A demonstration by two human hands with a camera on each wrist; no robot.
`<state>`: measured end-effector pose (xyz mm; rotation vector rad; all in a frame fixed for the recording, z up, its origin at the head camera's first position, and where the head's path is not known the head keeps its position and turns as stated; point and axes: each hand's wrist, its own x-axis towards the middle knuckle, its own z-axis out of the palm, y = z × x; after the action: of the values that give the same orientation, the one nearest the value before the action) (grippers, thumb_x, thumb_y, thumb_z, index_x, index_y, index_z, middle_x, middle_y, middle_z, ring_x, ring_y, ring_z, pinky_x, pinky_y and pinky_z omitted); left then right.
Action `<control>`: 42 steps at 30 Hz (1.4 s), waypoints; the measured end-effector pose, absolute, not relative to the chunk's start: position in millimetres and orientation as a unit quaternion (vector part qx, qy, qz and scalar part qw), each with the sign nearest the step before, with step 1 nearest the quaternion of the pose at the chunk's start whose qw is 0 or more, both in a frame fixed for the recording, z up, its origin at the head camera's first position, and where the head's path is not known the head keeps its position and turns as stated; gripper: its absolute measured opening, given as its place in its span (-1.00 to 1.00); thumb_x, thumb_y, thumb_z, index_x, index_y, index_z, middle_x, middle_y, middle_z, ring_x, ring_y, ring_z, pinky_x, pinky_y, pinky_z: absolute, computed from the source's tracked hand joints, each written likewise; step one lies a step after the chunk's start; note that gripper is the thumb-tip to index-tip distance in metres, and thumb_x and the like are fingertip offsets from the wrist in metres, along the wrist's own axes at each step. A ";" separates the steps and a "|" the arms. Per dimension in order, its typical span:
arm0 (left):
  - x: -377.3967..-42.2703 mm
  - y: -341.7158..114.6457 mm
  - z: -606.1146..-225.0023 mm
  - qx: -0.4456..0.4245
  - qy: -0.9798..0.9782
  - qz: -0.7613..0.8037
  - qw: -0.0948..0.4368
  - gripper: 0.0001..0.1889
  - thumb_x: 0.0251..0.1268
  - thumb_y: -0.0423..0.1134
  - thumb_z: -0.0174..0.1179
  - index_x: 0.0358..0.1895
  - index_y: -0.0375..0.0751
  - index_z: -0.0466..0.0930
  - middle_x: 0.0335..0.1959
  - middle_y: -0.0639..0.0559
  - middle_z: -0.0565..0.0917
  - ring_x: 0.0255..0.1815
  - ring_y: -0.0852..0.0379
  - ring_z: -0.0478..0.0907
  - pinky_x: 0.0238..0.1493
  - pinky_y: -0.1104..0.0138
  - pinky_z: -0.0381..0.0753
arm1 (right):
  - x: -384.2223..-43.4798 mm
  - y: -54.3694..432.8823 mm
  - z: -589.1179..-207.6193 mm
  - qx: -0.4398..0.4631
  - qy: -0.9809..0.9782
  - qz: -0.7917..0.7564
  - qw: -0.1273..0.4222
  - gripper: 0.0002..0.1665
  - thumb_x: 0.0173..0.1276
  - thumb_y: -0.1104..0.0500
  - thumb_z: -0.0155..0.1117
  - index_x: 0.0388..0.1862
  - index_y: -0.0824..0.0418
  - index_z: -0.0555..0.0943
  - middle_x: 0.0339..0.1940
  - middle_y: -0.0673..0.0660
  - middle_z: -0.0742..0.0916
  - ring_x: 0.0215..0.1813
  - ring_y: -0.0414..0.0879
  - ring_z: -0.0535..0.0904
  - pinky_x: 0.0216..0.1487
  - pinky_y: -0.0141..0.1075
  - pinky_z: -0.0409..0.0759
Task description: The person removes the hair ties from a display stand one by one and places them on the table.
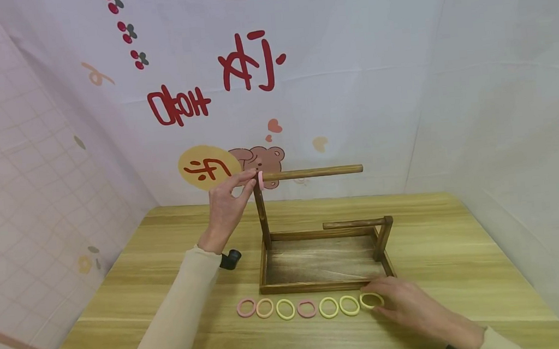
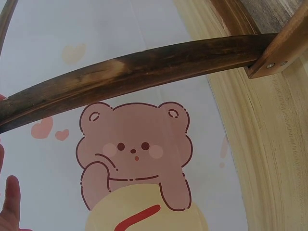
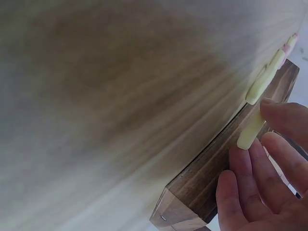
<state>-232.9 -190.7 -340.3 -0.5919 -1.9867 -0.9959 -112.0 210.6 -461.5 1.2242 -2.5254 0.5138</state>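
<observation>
A wooden rack has a tall post carrying a long rod (image 1: 319, 172) and a low post with a shorter rod (image 1: 349, 224). My left hand (image 1: 227, 203) is up at the tall post, thumb and fingertips pinching a pink ring (image 1: 261, 180) that encircles the long rod's left end. In the left wrist view only some fingers (image 2: 11, 202) show, beside the dark post (image 2: 144, 65). Down at the rack's front right corner, my right hand (image 1: 413, 303) pinches a yellow ring (image 1: 371, 301), the rightmost of a row. The right wrist view shows this yellow ring (image 3: 251, 129) between thumb and fingers.
Along the rack's tray (image 1: 318, 287) lies a row of rings: a pink ring (image 1: 246, 308), a peach ring (image 1: 265, 308), a yellow ring (image 1: 286, 309), another pink ring (image 1: 306, 309) and more yellow rings (image 1: 329, 307). A printed cloth (image 1: 351, 81) hangs behind the wooden table (image 1: 175, 226).
</observation>
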 end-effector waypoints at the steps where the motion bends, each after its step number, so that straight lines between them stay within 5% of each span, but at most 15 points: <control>1: -232.8 -190.7 -339.9 -0.235 -0.788 -0.396 0.409 -0.76 0.35 -0.37 0.41 0.04 -0.27 0.79 0.04 -0.11 0.79 -0.13 -0.09 0.80 0.04 0.00 0.71 | -111.8 210.8 -461.5 0.422 -0.878 0.178 0.141 -0.46 0.03 0.21 0.68 0.04 0.11 0.74 -0.02 0.05 0.80 0.00 0.02 0.73 -0.03 -0.04 0.72; 24: -232.2 -194.1 -337.9 -0.230 -0.789 -0.393 0.412 -0.78 0.35 -0.38 0.40 0.02 -0.28 0.79 0.04 -0.11 0.79 -0.12 -0.11 0.80 0.02 -0.01 0.72 | -110.8 208.6 -447.7 0.428 -0.874 0.176 0.148 -0.44 0.04 0.26 0.66 0.08 0.16 0.73 0.01 0.06 0.80 0.02 0.04 0.74 -0.03 -0.03 0.74; 33: -233.1 -191.4 -339.7 -0.237 -0.788 -0.395 0.408 -0.78 0.34 -0.38 0.41 0.02 -0.29 0.79 0.03 -0.12 0.79 -0.13 -0.10 0.80 0.04 0.01 0.71 | -120.2 195.8 -421.3 0.429 -0.847 0.248 0.195 -0.49 0.05 0.36 0.64 0.03 0.15 0.75 -0.02 -0.01 0.79 -0.04 -0.08 0.74 -0.08 -0.36 0.71; 42: -234.1 -191.6 -340.5 -0.243 -0.786 -0.396 0.409 -0.79 0.37 -0.37 0.39 0.02 -0.29 0.79 0.04 -0.12 0.79 -0.12 -0.09 0.80 0.05 0.03 0.71 | -138.0 171.1 -393.6 0.427 -0.826 0.279 0.242 -0.54 0.16 0.33 0.58 0.06 0.08 0.76 -0.02 -0.08 0.79 -0.02 -0.13 0.71 -0.02 -0.42 0.60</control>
<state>-234.1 -191.6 -340.5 -0.6112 -1.9804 -0.9969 -138.0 171.1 -393.6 1.1665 -2.2577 0.7638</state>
